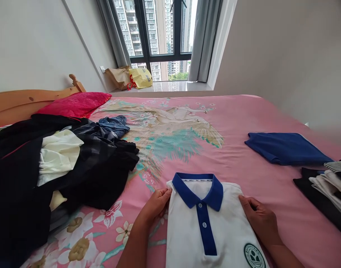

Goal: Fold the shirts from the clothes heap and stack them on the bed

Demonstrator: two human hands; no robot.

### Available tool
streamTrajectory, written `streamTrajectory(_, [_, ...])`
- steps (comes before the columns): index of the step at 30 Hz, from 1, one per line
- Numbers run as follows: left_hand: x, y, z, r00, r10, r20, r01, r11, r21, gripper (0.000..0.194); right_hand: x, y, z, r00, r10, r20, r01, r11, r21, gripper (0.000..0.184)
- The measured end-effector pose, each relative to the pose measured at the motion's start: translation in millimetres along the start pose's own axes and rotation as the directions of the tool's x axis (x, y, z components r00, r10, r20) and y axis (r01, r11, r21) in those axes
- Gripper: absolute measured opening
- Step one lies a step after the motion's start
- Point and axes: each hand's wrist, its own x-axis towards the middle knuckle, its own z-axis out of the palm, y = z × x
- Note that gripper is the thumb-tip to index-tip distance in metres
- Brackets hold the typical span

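Note:
A white polo shirt (184,230) with a blue collar and blue button placket lies front up on the bed, its sides tucked under. A round green badge sits on its chest at the lower right. My left hand (156,204) pinches the shirt's shoulder edge beside the collar. On the opposite side, my right hand (259,219) has its fingers closed at the other shoulder edge. The shirt's lower part runs out of view at the bottom.
A heap of dark clothes (103,175) with a cream garment (60,152) covers the bed's left side. At right are a folded blue garment (284,149) and a stack of folded clothes (327,190). A red pillow (75,104) rests by the wooden headboard (27,100). Bags (141,78) stand on the windowsill.

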Motion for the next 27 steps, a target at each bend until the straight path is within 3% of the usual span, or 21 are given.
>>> streamTrajectory(4, [2.4,-6.4,4.0,0.97,0.103,-0.219,-0.114,0.993,-0.038,0.041,-0.9,-1.7,-1.1,1.0,-0.001,-0.015,0.001,1.0,-0.021,0.047])
streamTrajectory(7, [2.3,-9.2,3.6,0.914,0.203,-0.352,-0.184,0.979,0.088,0.039,-1.5,-2.6,-2.3,1.0,-0.023,-0.021,0.022,0.999,-0.032,0.047])
streamTrajectory(12, [-5.0,-9.5,-1.9,0.733,0.426,-0.531,-0.173,0.871,0.46,0.036,-1.6,-2.0,-2.9,0.998,-0.06,-0.028,0.058,0.997,-0.05,0.048])
streamTrajectory(13, [-6.6,-9.5,-3.6,0.721,0.449,-0.528,-0.163,0.85,0.5,0.036,-1.5,-1.8,-2.9,0.997,-0.068,-0.031,0.066,0.996,-0.052,0.048])
streamTrajectory(15, [-9.0,-9.1,-7.7,0.775,0.407,-0.484,-0.16,0.866,0.473,0.038,-1.3,-1.9,-3.0,0.997,-0.075,-0.028,0.073,0.996,-0.052,0.048])
streamTrajectory(18, [-10.9,-6.3,-15.6,0.922,0.193,-0.337,-0.116,0.965,0.234,0.045,-1.4,-3.6,-4.1,0.998,-0.068,-0.01,0.067,0.997,-0.049,0.048])
streamTrajectory(20, [-11.4,-2.4,-20.3,0.974,0.066,-0.219,-0.046,0.994,0.098,0.052,-1.6,-5.3,-5.3,0.998,-0.063,-0.008,0.062,0.997,-0.049,0.048])
streamTrajectory(23, [-9.9,4.1,-22.7,0.992,-0.027,-0.126,0.033,0.999,0.043,0.054,-1.6,-7.2,-6.6,0.998,-0.062,-0.014,0.062,0.997,-0.05,0.048])
streamTrajectory(27, [-3.5,5.8,-14.3,0.978,-0.018,-0.207,0.025,0.999,0.032,0.046,-1.3,-7.9,-7.3,0.999,-0.036,0.005,0.036,0.998,-0.06,0.047])
